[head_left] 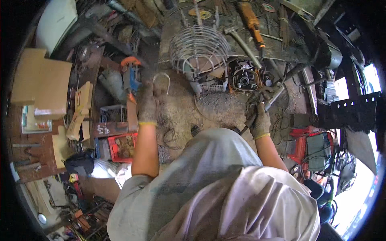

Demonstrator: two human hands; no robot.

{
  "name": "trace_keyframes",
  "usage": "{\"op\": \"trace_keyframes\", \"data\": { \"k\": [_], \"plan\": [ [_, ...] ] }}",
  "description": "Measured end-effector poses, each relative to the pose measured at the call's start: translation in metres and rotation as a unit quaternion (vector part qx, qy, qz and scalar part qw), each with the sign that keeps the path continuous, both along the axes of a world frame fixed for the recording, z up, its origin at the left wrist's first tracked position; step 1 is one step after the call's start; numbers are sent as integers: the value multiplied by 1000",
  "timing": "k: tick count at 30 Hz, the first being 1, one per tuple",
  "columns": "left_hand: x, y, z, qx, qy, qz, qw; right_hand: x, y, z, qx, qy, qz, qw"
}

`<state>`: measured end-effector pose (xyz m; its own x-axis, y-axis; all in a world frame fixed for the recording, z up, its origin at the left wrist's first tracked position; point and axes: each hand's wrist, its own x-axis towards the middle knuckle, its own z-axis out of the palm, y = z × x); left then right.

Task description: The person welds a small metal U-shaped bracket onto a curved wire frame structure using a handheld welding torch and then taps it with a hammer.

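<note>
My left hand [147,105], in a grey work glove with a yellow cuff, is closed and somewhat blurred. A bent metal rod, curved like a hook [167,77], sticks up from it. My right hand [261,122], gloved the same way, is closed around a dark-handled metal tool [251,116] whose kind I cannot make out. Beyond and between the hands, a rounded frame of curved metal rods [200,42] rests at the edge of the workbench [167,50]. A hammer [245,46] lies to the right of that frame.
An orange power tool [251,20] lies farther back on the bench. Below its edge are a grey plastic basket [213,88] and a machine with an orange frame [244,79]. Red crates stand left [114,148] and right [296,146]. Cardboard boxes [48,86] are stacked far left.
</note>
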<state>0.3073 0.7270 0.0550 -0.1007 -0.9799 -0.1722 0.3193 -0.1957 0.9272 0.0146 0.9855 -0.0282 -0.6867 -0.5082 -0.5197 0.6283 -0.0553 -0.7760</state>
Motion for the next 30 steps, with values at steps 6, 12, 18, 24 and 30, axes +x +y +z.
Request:
{"op": "trace_keyframes", "data": {
  "k": [6, 12, 18, 24, 30],
  "plan": [
    [10, -94, -21, -87, 124, -75, 986, 17, 1, 1, 20, 1, -23, 1000],
    [-2, -157, -29, -99, 136, -125, 978, 34, 6, 11, 63, 9, -83, 995],
    [-29, -227, -41, -17, 9, -138, 990, 52, 18, 7, 22, 36, -166, 985],
    [-56, -257, -41, -162, -415, -127, 886, 70, 31, 14, -23, 20, -249, 968],
    [-47, -255, -50, -268, -563, -189, 759, 58, 52, 37, -28, 100, -245, 964]
  ]
}}
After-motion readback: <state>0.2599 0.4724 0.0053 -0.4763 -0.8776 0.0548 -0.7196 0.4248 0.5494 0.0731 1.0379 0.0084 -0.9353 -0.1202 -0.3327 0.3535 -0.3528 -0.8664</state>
